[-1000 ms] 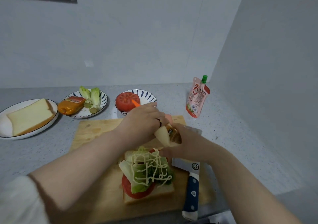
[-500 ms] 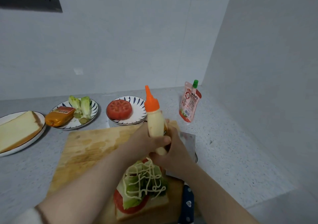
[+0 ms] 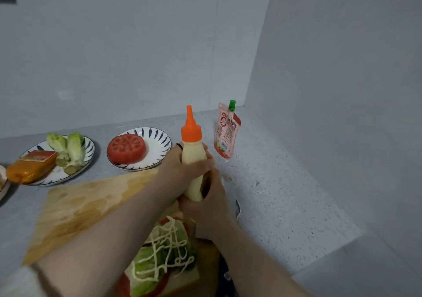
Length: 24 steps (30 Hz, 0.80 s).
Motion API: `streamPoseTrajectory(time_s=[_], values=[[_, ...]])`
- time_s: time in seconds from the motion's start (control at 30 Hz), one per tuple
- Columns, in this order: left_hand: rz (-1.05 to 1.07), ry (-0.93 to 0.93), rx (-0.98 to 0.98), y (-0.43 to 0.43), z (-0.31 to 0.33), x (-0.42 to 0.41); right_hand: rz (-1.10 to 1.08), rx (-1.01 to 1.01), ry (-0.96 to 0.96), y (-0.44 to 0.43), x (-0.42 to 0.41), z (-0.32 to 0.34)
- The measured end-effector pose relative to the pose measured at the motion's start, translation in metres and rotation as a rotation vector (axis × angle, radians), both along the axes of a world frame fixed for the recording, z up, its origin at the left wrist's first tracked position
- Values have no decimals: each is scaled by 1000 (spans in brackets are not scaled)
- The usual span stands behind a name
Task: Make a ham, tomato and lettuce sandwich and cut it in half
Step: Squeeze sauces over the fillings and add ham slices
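Note:
Both hands hold a mayonnaise squeeze bottle (image 3: 192,152) with an orange cap, upright above the far right edge of the wooden cutting board (image 3: 86,203). My left hand (image 3: 175,166) wraps its upper body; my right hand (image 3: 211,203) grips its lower end. Near the bottom of the view lies an open sandwich (image 3: 159,260): bread, tomato and lettuce with lines of mayonnaise on top. A cut tomato (image 3: 126,148) sits on a blue-patterned plate (image 3: 159,142). Lettuce (image 3: 68,146) and a packaged ham sausage (image 3: 30,165) share another plate (image 3: 89,146).
A red sauce pouch (image 3: 226,132) with a green cap stands near the back corner wall. Part of a knife (image 3: 225,276) shows under my right forearm at the board's right edge. A white plate's rim (image 3: 3,189) shows at the far left. Grey counter extends right.
The bottle went from tipped, nozzle away from me, to upright, and both hands carried it up and away from the sandwich. My view shifted right, so the bread plate slid almost out of frame.

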<state>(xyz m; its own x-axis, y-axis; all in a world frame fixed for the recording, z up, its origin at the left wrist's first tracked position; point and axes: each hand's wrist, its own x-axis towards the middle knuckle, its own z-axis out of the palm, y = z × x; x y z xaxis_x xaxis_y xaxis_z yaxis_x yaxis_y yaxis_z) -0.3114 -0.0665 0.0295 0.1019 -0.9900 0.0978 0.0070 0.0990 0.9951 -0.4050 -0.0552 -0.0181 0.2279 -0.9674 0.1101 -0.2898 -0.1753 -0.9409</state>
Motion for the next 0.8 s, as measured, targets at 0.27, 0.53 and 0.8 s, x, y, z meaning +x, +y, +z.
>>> streamPoseTrajectory(time_s=[0.27, 0.53, 0.8], values=[[22, -39, 2, -17, -6, -6, 227, 87, 24, -20, -28, 6], [119, -151, -22, -26, -17, 5, -132, 154, 481, -30, -130, -38], [240, -226, 12, -28, -26, 26, 8, 154, 661, -22, -131, -73]])
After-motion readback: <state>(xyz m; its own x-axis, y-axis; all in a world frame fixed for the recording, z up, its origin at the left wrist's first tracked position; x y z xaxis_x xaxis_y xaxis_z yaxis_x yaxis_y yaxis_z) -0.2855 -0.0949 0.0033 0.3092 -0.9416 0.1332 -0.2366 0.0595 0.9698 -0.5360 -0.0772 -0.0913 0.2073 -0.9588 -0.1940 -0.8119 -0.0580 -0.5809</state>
